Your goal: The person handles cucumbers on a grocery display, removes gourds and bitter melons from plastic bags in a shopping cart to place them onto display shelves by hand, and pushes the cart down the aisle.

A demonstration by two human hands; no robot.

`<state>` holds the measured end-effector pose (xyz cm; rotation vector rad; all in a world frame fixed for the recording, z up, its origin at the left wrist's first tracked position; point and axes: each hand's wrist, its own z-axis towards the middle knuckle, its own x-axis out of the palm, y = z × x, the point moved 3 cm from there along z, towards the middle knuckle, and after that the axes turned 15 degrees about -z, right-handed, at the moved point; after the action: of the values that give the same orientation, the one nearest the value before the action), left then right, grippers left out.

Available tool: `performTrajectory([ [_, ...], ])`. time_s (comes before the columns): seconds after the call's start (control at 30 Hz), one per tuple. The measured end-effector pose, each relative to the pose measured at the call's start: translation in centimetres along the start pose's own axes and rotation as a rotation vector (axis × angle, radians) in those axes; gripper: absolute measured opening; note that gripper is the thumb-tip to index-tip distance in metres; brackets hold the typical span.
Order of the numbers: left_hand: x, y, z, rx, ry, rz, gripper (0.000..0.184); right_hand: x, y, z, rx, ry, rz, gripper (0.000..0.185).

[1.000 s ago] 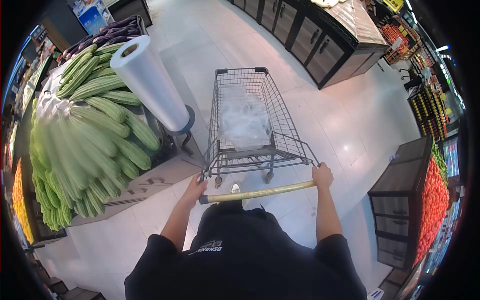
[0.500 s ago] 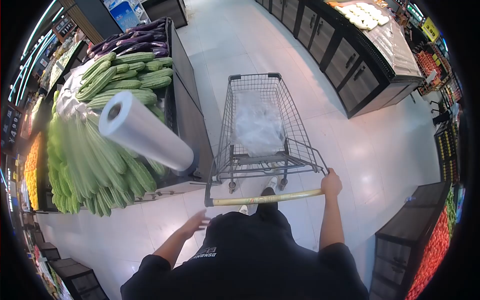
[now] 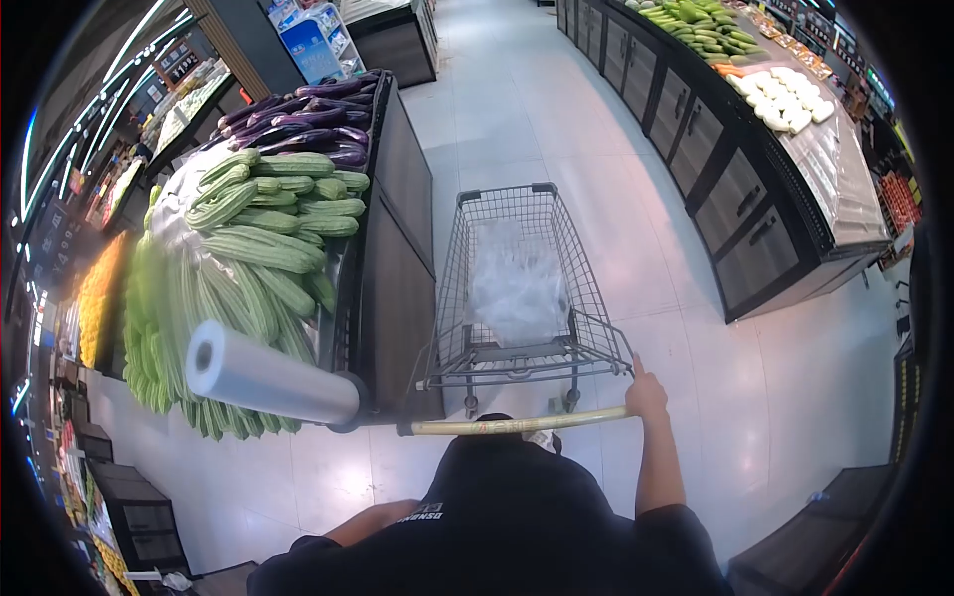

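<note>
A wire shopping cart [image 3: 591, 298] stands in front of me, with crumpled clear plastic bags [image 3: 517, 288] in its basket. My right hand [image 3: 647, 394] is wrapped round the right end of the yellowish cart handle [image 3: 527, 423], one finger reaching up along the frame. At the handle's left end there is no hand. My left forearm bends in against the black shirt, and the left hand itself is hidden there. A roll of clear plastic bags [image 3: 278, 382] stands on a holder left of the handle, beside a heap of long green ridged gourds [image 3: 263, 253].
Purple eggplants [image 3: 318, 119] lie beyond the gourds on the left stand. Across the aisle, a dark cabinet counter [image 3: 745, 189] carries white vegetables [image 3: 785, 99] and green ones farther back. Another dark cabinet [image 3: 825, 526] is at lower right. Pale tiled floor [image 3: 517, 119] runs ahead.
My left hand has come off the handle and moved in to my body, out of sight. The cart and I have moved forward along the aisle; the bag roll now appears lower. My right hand stays on the handle.
</note>
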<state>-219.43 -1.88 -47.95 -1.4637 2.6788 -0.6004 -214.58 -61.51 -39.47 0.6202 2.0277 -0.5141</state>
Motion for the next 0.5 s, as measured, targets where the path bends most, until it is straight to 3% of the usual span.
performTrajectory([
  [0.13,0.9,-3.8,-0.8,0.022,-0.02,-0.023,0.042,0.4,-0.1,6.3,-0.162,0.006,0.127,0.071],
  [0.23,1.7,-7.0,0.1,0.062,-0.049,-0.046,0.042,0.7,-0.3,10.8,-0.219,-0.041,0.429,0.067],
  [0.37,1.2,-12.2,2.4,0.118,-0.063,-0.072,0.042,-2.4,1.5,13.0,-0.037,0.272,0.937,0.069],
  [0.5,1.0,-18.6,5.4,0.185,-0.093,-0.098,0.042,-6.8,3.2,15.6,0.011,0.284,0.969,0.073],
])
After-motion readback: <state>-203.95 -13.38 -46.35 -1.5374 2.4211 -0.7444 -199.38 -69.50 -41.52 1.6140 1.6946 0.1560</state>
